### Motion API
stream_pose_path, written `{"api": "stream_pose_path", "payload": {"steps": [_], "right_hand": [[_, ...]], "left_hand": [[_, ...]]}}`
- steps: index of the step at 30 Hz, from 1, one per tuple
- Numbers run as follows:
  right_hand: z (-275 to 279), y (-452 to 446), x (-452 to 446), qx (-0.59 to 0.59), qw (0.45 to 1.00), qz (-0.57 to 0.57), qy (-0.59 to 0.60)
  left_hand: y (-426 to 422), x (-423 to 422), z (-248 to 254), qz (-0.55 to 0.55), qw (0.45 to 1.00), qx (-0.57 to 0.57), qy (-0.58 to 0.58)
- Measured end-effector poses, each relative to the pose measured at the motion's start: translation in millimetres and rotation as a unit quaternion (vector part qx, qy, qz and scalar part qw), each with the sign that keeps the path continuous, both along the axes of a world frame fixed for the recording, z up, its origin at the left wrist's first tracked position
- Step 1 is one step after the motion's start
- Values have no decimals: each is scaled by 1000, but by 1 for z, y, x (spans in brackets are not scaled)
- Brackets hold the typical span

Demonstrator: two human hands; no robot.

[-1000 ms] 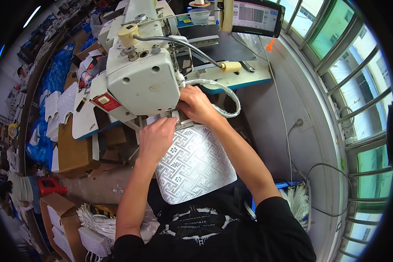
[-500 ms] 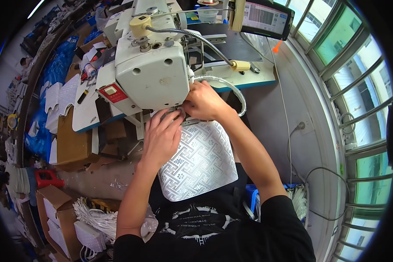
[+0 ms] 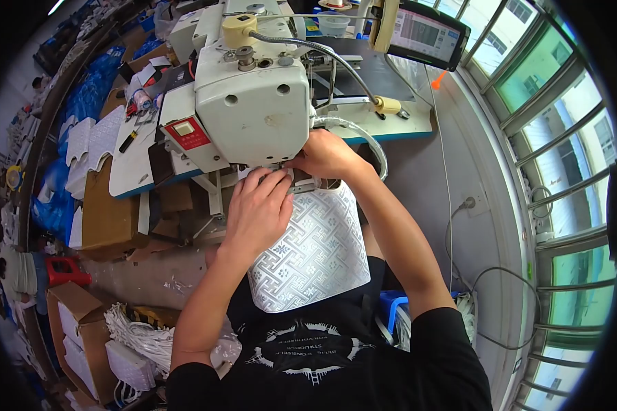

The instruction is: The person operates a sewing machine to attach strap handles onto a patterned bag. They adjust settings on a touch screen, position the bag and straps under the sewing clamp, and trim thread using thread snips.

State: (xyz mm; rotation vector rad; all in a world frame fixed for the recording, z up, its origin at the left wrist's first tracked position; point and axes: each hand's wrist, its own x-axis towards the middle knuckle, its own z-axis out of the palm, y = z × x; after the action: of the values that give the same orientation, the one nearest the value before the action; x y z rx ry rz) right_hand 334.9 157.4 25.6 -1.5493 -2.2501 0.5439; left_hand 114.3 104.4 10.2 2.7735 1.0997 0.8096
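Observation:
A white sewing machine [image 3: 252, 113] stands in front of me, and both hands are at the underside of its head. My left hand [image 3: 259, 209] has bent fingers close together, their tips near the needle area; what they pinch is too small to make out. My right hand [image 3: 328, 156] is curled in from the right, with its fingertips partly hidden by the machine head. Below the hands, a silvery white sheet with a grey lattice and flower pattern [image 3: 312, 253] hangs over my lap. Its upper edge reaches the machine, beside my left hand.
A control screen [image 3: 425, 33] stands at the back right. A flexible metal hose [image 3: 322, 51] arches over the machine. On the left are white patterned pieces [image 3: 103, 137], a yellow-black tool [image 3: 128, 142] and a cardboard box [image 3: 110, 216]. White cords [image 3: 140, 335] lie lower left.
My view has shifted slightly, so the machine appears further right. My left fingers have drawn closer together at the machine head. The right hand stays in nearly the same place beside it.

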Motion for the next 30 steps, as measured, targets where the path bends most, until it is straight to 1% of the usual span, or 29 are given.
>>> {"api": "stream_pose_path", "payload": {"steps": [2, 3, 5, 7, 10, 11, 14, 15, 18, 19, 22, 25, 27, 30], "right_hand": [[-3, 6, 1, -18, 999, 6, 32], [-5, 9, 1, -15, 999, 8, 30], [-15, 12, -2, -8, 1000, -11, 3], [-14, 16, -7, -9, 1000, -19, -13], [-5, 14, -13, -63, 994, -44, -78], [-1, 14, -12, -59, 994, -45, -81], [1, 21, -9, -63, 996, 0, -62], [-2, 23, -7, -65, 996, 2, -65], [-16, 25, -2, -84, 996, 12, -7], [-16, 26, -1, -80, 997, 13, -11], [-12, 28, -5, -120, 993, 15, 16], [-9, 26, -4, -98, 994, 28, 30], [-10, 21, -1, -94, 994, 37, 37], [-13, 19, 0, 2, 994, 99, 47]], "left_hand": [[0, -2, 4, -9, 1000, 1, 2], [-2, -3, 6, -12, 1000, -7, 2], [-7, -6, 5, -20, 999, -28, 5], [-6, -2, 5, -14, 1000, -26, 9], [-13, -1, 6, -8, 1000, -20, 18], [-14, -2, 6, -13, 999, -27, 20], [-6, -5, 8, -22, 999, -34, 21], [-5, -3, 7, -17, 999, -26, 19], [-16, 2, 4, -9, 1000, -18, 12], [-17, 3, 5, -4, 1000, -23, 18], [-22, 6, 4, 18, 999, -34, 22], [-28, 7, 2, 62, 998, -25, -1], [-28, 10, 2, 66, 997, -30, -8], [-28, 9, 2, 94, 995, -35, -9]]}}
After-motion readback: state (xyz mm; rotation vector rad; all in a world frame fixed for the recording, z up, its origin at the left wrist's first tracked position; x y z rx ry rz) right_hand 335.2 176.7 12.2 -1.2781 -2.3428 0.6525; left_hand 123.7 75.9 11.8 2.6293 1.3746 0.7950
